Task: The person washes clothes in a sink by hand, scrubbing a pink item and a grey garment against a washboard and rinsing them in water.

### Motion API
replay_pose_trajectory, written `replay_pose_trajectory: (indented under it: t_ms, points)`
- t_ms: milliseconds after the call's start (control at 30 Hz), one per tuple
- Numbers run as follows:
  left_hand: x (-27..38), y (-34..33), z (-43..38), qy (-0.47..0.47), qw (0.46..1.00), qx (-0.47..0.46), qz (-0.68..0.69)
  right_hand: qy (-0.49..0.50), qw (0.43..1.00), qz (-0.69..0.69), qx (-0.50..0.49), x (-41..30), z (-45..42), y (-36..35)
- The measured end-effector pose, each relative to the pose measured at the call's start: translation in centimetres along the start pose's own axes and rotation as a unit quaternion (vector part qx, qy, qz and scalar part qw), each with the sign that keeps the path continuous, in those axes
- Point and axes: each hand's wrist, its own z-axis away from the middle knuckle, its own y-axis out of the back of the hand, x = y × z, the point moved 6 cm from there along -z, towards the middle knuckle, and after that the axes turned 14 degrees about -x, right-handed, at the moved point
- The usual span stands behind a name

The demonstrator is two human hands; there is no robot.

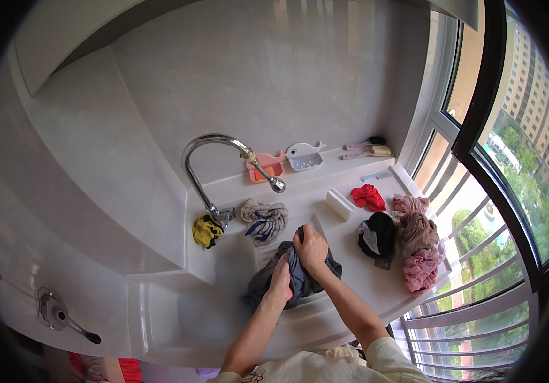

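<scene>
A dark grey garment (267,282) lies bunched over the washboard part of a white laundry sink (157,306). My left hand (281,282) grips its cloth near the middle. Just above and to the right, my right hand (311,250) is closed on a fold of the same garment, with a bit of dark cloth showing past the fingers. A twisted beige and blue striped cloth (264,220) rests beyond my hands at the top of the washboard. The chrome gooseneck faucet (217,139) arches over the back, its spout above that cloth.
Yellow cloth (207,232) sits by the faucet base. On the right counter are a white block (340,204), red cloth (369,197), black garment (380,232), and pink and brown garments (420,234). Whale-shaped soap dishes (304,158), brushes (367,152) and a comb (376,176) lie behind. A barred window (482,249) borders the right.
</scene>
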Motion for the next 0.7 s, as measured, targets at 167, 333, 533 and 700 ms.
replay_pose_trajectory:
  t_ms: [167,333,533,700]
  points:
    - [1.1,4.0,-3.4,-0.003,0.915,-0.321,0.244,0.278,0.96,-0.018,-0.041,-10.7,8.3,0.3]
    - [-0.9,1.9,-1.6,-0.062,0.908,-0.288,0.297,0.157,0.986,0.047,-0.004,-4.8,2.9,-1.4]
    - [0.6,2.9,-2.4,-0.074,0.932,-0.274,0.226,0.259,0.965,-0.005,-0.044,-9.2,7.5,-0.5]
    - [-2.1,3.9,-3.2,-0.044,0.934,-0.27,0.23,0.205,0.977,0.036,-0.034,-6.2,5.6,-1.5]
